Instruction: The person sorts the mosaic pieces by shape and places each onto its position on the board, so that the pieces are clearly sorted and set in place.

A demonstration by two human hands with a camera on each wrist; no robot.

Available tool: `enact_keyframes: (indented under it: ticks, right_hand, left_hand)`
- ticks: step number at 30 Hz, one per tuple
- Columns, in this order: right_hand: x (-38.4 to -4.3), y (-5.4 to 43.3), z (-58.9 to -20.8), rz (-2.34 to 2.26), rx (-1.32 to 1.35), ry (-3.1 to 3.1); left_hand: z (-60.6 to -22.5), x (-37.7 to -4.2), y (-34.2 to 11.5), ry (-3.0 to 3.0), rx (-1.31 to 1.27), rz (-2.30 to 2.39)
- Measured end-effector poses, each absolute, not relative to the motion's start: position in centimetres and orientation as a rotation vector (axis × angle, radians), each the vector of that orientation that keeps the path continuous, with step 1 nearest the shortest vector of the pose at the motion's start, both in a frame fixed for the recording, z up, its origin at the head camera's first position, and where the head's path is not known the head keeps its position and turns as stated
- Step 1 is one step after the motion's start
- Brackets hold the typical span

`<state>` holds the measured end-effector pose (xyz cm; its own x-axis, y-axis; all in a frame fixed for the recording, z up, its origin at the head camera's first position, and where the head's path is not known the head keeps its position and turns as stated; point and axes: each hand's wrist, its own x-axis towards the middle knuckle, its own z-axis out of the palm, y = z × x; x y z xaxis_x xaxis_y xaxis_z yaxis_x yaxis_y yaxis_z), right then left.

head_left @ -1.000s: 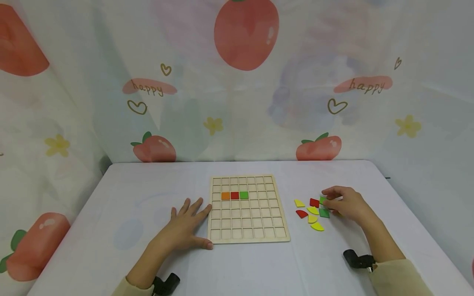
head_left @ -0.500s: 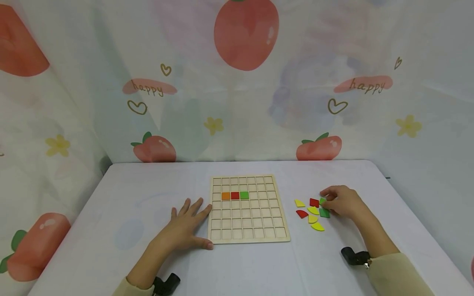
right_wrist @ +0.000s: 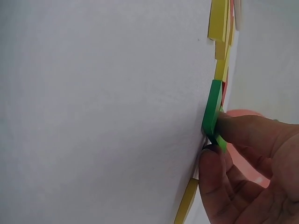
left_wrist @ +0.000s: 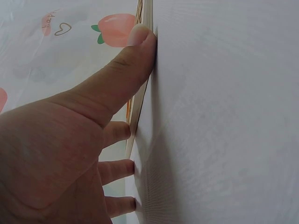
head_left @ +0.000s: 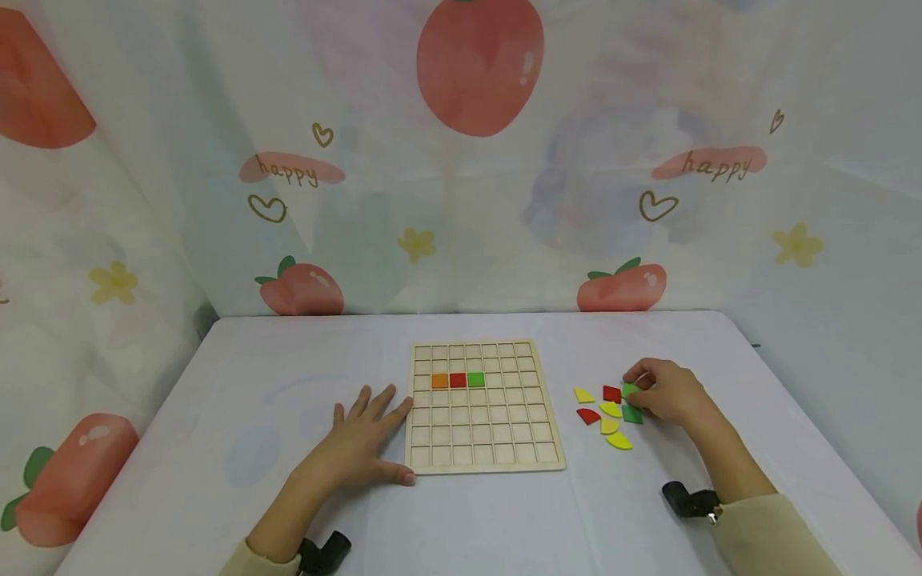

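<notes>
Can read the brown word "happy" twice on the white, fruit-printed cloth backdrop, over pink smears; can make out only part of it, turned sideways, in the left wrist view. Cannot see the full outline of the bright green flat tile, partly covered by the right hand. Cannot match the yellow block, cut off at the right wrist view's lower edge, to any piece seen from the head.

Find the bright green flat tile on the right of the white surface, pinched narrowly between thumb and forefinger; cannot tell whether raised. See around it a dark green flat tile, red flat pieces and yellow flat pieces. See the left hand spread wide, touching the pale wooden grid board, with orange, red and green square tiles in one row.

Compared with one second ago, find the right hand shifted slightly leftward, the left hand unmoved.
</notes>
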<state>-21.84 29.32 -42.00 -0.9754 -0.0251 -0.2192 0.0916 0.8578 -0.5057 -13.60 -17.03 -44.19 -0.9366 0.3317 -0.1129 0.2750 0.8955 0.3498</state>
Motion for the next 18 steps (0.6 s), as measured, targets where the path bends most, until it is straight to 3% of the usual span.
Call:
enact_keyframes:
  ticks: [18]
  right_hand:
    - [-21.28,29.48,-41.49,-0.825,-0.049,2.893]
  left_hand:
    - [-43.96,-13.48,-16.89,2.886,0.458,0.483]
